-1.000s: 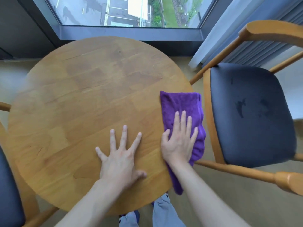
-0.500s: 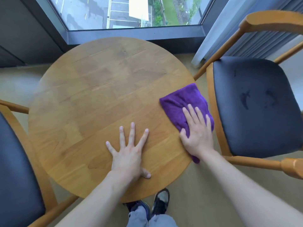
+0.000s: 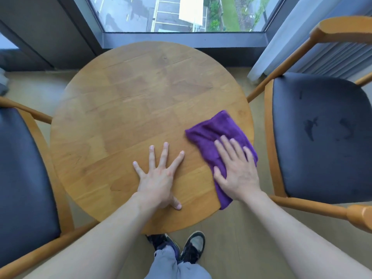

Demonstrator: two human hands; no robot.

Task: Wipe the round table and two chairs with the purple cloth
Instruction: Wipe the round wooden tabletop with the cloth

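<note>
Logging from my remote seat: round wooden desk (image 3: pixel 141 109), centre. Purple cloth (image 3: pixel 217 135) lies on it at 4 o'clock, its near end hanging over the rim. My right hand (image 3: pixel 236 170) lies flat on the cloth, fingers straight, pressing and not clenched. My left hand (image 3: pixel 159 178) rests at 6 o'clock on bare wood, released, fingers spread wide. Left chair (image 3: pixel 22 178), dark seat, at 9 o'clock. Right chair (image 3: pixel 322 141), dark seat with marks, at 3 o'clock. Window (image 3: pixel 181 13) at 12 o'clock.

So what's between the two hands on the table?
Only bare wood of the round table in the head view. The left hand lies flat; the right hand presses the purple cloth.
</note>
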